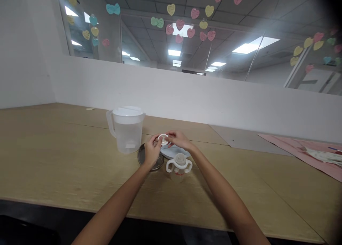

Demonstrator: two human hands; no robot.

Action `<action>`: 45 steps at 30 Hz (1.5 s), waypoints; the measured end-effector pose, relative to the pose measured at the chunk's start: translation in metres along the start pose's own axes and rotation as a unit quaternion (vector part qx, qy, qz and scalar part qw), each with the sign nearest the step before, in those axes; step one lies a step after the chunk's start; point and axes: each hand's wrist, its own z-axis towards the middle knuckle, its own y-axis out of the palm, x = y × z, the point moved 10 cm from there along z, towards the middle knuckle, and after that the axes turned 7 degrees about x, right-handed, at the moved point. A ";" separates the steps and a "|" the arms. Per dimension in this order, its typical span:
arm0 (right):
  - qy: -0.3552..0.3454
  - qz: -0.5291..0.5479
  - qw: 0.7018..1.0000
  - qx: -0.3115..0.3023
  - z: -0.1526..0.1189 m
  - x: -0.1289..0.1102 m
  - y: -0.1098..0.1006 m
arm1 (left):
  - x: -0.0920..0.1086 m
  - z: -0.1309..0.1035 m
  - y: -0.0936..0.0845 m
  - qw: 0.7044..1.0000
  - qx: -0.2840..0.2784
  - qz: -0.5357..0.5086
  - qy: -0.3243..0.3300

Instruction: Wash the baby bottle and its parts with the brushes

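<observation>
Between the fingertips of both hands is a small white bottle ring [162,135], raised over the table; its inner detail is too small to make out. My left hand [152,152] pinches its left side, and my right hand [180,140] grips its right side. Just below stands a clear baby bottle [178,172] with two white handles and red lettering, upright, with a translucent piece on top. Under my left hand lies a dark round tray [141,156], partly hidden. A pale plate [172,152] sits behind the bottle, partly covered by my right hand.
A translucent lidded pitcher [128,133] stands to the left of my hands. On the right lie a pink sheet [294,147] and a whitish cloth [322,156]. A white wall [171,95] with windows above backs the wooden table [66,159].
</observation>
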 end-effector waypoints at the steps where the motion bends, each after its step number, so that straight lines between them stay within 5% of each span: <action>1: -0.007 -0.007 1.000 0.002 0.000 0.000 0.000 | 0.002 -0.001 -0.001 1.000 0.002 0.014 0.016; 10: -0.021 -0.049 0.998 0.017 0.000 -0.001 -0.001 | 0.005 -0.007 0.004 0.995 -0.017 0.085 0.057; 24: -0.040 0.052 0.997 -0.048 -0.008 -0.023 0.015 | -0.014 -0.007 0.011 0.992 -0.017 -0.106 -0.070; 33: -0.057 0.005 0.998 0.033 -0.006 -0.026 0.001 | -0.002 -0.005 0.005 0.999 0.005 -0.039 -0.012; 45: -0.054 0.018 0.997 0.045 0.000 -0.015 0.001 | 0.001 -0.002 -0.005 0.999 0.033 -0.020 0.005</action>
